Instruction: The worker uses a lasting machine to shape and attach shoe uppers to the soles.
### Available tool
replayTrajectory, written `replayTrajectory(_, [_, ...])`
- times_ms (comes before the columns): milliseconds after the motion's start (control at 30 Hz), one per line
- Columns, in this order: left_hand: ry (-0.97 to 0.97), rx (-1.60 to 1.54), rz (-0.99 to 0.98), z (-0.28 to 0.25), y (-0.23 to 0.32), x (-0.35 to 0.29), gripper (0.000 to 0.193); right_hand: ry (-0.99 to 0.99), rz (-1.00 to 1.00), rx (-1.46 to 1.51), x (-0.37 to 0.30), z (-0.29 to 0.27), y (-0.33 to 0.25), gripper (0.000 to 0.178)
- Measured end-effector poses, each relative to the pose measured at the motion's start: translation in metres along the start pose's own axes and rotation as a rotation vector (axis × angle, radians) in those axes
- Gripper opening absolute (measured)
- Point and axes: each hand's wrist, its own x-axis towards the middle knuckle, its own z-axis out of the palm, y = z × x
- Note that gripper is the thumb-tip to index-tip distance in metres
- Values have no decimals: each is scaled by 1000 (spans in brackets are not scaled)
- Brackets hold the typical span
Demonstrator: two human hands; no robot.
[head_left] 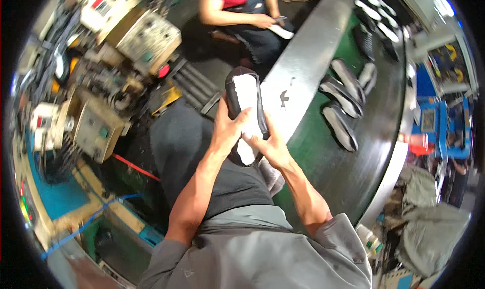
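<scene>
On the right, a dark green conveyor belt curves from near to far, carrying several black shoe uppers well apart from the hands. Far left stand grey machines. At centre, a black shoe with a white insole sits upright between both hands. Left hand wraps its left side, fingers closed; right hand pinches its near end.

This is a shoe factory floor. A green conveyor belt carries rows of shoe soles. Worn machines crowd the left side.
</scene>
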Motion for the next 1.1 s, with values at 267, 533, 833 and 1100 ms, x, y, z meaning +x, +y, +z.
replayTrajectory(267, [441,163,221,-122,22,-53,56,-245,163,-44,-11,96,-42,91])
replayTrajectory(533, [514,564,98,-175,27,-108,47,-322,142,-249,-32,133,-44,88])
replayTrajectory(833, [391,164,29,-188,30,-99,42,-309,-140,-457,-6,134,-48,81])
replayTrajectory(1100, [241,484,97,-189,41,-88,49,-256,-318,-425,53,150,-53,70])
